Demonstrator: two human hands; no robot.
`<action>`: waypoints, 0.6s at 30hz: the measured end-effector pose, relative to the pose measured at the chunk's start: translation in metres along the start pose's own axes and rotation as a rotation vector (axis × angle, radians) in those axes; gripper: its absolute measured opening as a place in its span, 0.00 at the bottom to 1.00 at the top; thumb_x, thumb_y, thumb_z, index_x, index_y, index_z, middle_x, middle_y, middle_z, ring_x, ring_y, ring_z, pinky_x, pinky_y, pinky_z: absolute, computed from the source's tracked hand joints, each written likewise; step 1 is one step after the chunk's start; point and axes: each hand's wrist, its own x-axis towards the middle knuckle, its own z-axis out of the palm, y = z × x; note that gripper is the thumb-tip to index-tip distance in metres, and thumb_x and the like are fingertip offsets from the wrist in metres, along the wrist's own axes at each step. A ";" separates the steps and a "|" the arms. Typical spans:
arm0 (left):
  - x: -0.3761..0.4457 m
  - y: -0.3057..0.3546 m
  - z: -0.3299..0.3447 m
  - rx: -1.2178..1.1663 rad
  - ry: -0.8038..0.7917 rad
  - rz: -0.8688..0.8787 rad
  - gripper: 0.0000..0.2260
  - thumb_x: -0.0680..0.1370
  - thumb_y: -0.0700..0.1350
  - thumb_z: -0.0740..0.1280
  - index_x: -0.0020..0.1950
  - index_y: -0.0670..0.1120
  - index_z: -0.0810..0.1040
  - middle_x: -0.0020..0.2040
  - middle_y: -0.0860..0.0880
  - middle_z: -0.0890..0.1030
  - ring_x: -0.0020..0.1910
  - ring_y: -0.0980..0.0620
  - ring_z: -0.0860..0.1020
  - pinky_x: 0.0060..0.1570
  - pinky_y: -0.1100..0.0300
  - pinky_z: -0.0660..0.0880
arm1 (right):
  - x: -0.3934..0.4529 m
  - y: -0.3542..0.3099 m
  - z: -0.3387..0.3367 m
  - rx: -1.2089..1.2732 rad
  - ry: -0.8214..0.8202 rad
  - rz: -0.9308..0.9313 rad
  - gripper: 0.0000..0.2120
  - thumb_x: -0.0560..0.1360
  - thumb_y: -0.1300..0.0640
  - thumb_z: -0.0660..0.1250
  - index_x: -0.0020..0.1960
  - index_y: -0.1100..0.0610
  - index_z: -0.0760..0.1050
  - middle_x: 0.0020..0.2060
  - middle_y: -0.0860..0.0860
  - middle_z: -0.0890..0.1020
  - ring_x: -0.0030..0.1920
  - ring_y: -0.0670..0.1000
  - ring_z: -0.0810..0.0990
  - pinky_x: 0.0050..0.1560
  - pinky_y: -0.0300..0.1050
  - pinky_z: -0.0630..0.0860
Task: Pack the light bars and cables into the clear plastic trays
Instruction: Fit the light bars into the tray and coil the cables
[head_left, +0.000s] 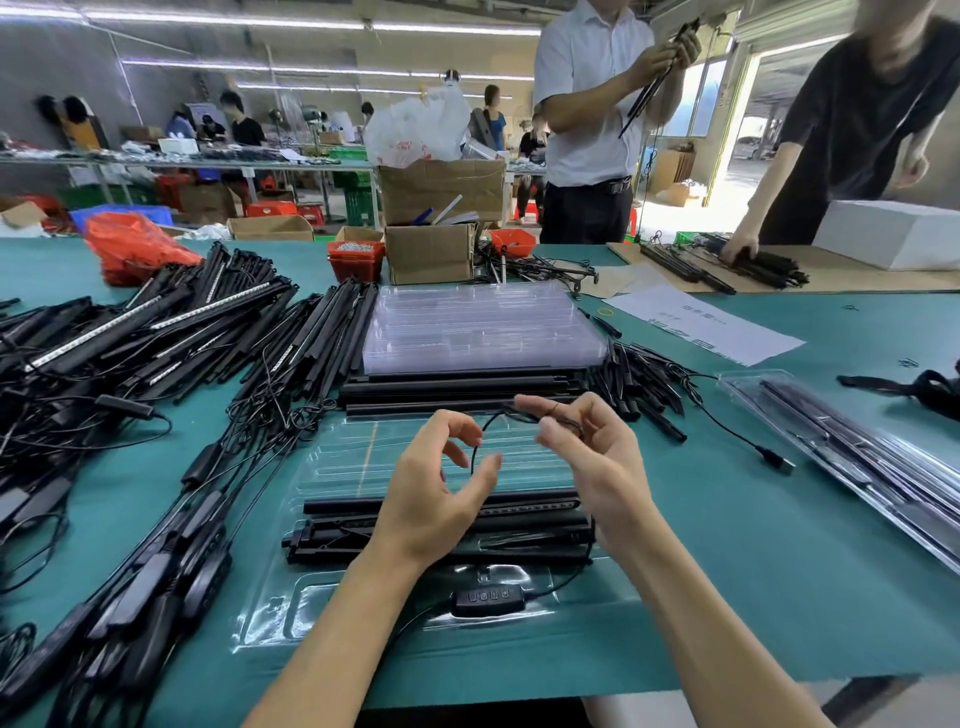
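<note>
Piles of black light bars (156, 332) crowd the green table (779, 545) at left; a stack of empty trays (483, 327) stands behind. Above the open clear tray (337, 467), the right hand (592, 457) pinches the thin cable (475, 447); the left hand (436, 493) curls loosely beside its loop, gripping nothing.

Both arms reach forward, side by side. The left hand (441, 499) is up with its fingers curled. The right hand (592, 457) is up too, its fingertips (545, 410) pinched together.
</note>
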 end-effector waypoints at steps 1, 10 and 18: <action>0.000 0.004 -0.002 0.077 0.007 0.046 0.08 0.76 0.52 0.68 0.51 0.51 0.76 0.47 0.57 0.79 0.44 0.55 0.77 0.42 0.69 0.69 | 0.000 0.000 0.002 0.094 0.061 0.021 0.13 0.77 0.65 0.67 0.41 0.57 0.64 0.53 0.57 0.86 0.58 0.54 0.83 0.60 0.50 0.74; -0.032 0.004 -0.033 0.760 -0.256 -0.305 0.32 0.78 0.68 0.39 0.78 0.57 0.59 0.79 0.52 0.60 0.79 0.52 0.52 0.76 0.49 0.52 | 0.003 0.004 0.000 0.599 0.357 0.213 0.08 0.82 0.53 0.61 0.48 0.58 0.69 0.39 0.55 0.84 0.45 0.60 0.86 0.52 0.54 0.82; -0.048 -0.016 -0.036 0.844 -0.311 -0.461 0.36 0.75 0.71 0.34 0.81 0.60 0.45 0.82 0.50 0.42 0.80 0.48 0.37 0.77 0.44 0.39 | -0.003 0.007 -0.021 0.612 0.372 0.269 0.13 0.82 0.49 0.61 0.43 0.55 0.66 0.29 0.53 0.73 0.26 0.51 0.75 0.37 0.50 0.82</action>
